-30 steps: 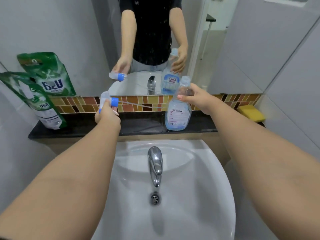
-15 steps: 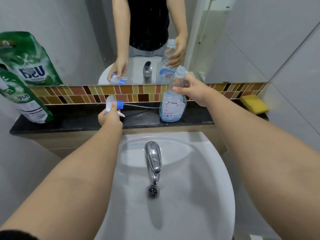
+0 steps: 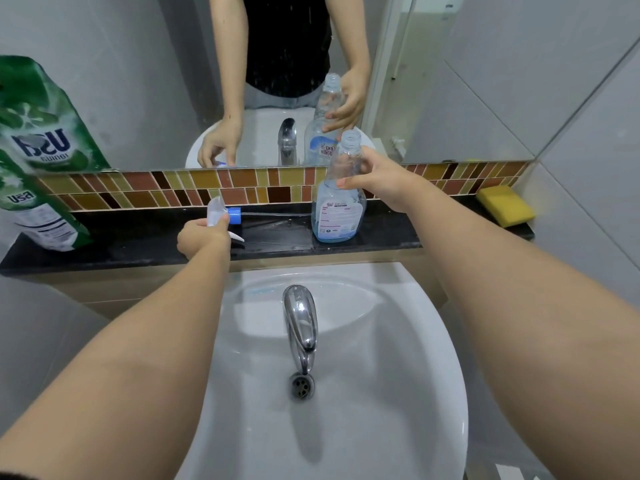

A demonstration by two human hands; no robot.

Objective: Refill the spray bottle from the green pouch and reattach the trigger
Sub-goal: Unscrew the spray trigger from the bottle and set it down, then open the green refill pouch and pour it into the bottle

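Flanking the tap (image 3: 300,327), hands grip trigger (image 3: 221,216) and bottle (image 3: 337,206); pouch (image 3: 38,161) far left.

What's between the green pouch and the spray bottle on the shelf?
In the head view, the left hand holding the trigger, between green pouch and spray bottle.

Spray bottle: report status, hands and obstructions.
Left hand holds trigger head at the ledge. Right hand grips spray bottle neck, open, upright, nearly empty. Green pouch untouched, far left. Nothing in the way.
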